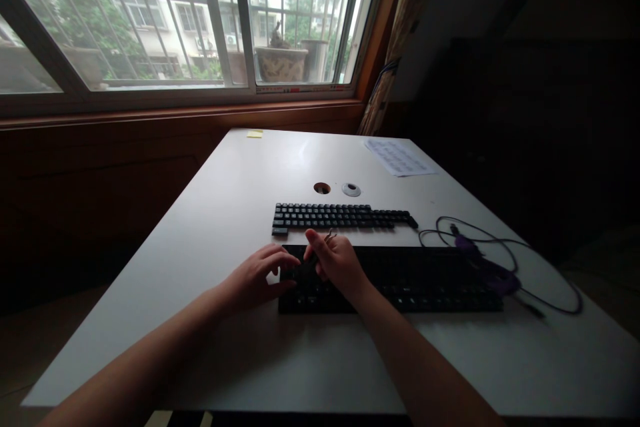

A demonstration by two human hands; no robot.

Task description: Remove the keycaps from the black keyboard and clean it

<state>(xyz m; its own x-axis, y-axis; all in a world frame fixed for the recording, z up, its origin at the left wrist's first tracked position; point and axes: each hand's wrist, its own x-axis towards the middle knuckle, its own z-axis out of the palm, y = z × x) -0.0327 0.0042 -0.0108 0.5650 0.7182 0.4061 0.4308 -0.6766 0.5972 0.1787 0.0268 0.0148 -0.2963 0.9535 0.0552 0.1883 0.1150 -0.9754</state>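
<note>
A black keyboard [425,273] lies across the white table in front of me, its upper rows dark and apparently without keycaps, while keycaps show along its lower rows. My left hand [267,270] is at the keyboard's left end, thumb and fingers apart, fingertips touching it or just over it. Closed above the same end, my right hand [337,263] grips a small metal tool [330,235] whose thin, wire-like ends stick up past the fingers. The part of it inside the fist is hidden. Just behind the keyboard, black keycaps [325,217] lie in neat rows.
A dark cable [513,257] loops at the right near a purple item [505,280]. Toward the back are a cable hole [323,189], its round grey cover [351,190], printed sheets [400,158] and a yellow note [255,134]. A barred window [175,20] stands beyond the table [190,213].
</note>
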